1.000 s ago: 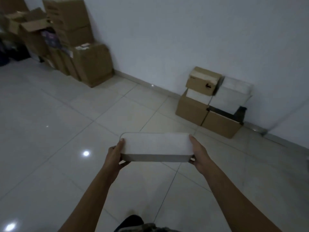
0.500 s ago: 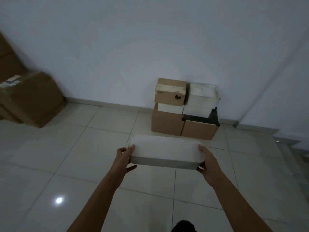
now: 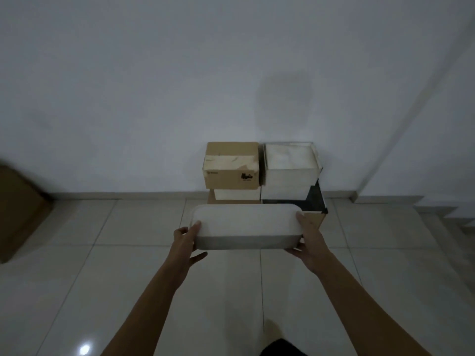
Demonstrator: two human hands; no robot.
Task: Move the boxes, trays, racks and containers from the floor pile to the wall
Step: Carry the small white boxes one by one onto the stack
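I carry a long white container [image 3: 245, 224] with rounded corners, held level in front of me. My left hand [image 3: 185, 241] grips its left end and my right hand [image 3: 309, 241] grips its right end. Straight ahead against the wall stands a small stack: a taped brown cardboard box [image 3: 231, 167] on the upper left, a clear container with white contents [image 3: 290, 163] on the upper right, and brown boxes beneath, mostly hidden by the container I hold. A black tray edge [image 3: 314, 201] shows on the lower right box.
A large brown cardboard box [image 3: 18, 214] sits at the left edge. The floor is glossy pale tile [image 3: 128, 253]. The white wall [image 3: 231, 73] meets a side wall at the right, where steps [image 3: 442, 214] begin.
The view has turned and closed in on the stack by the wall, which now sits directly ahead. Both hands keep the same hold on the white container.
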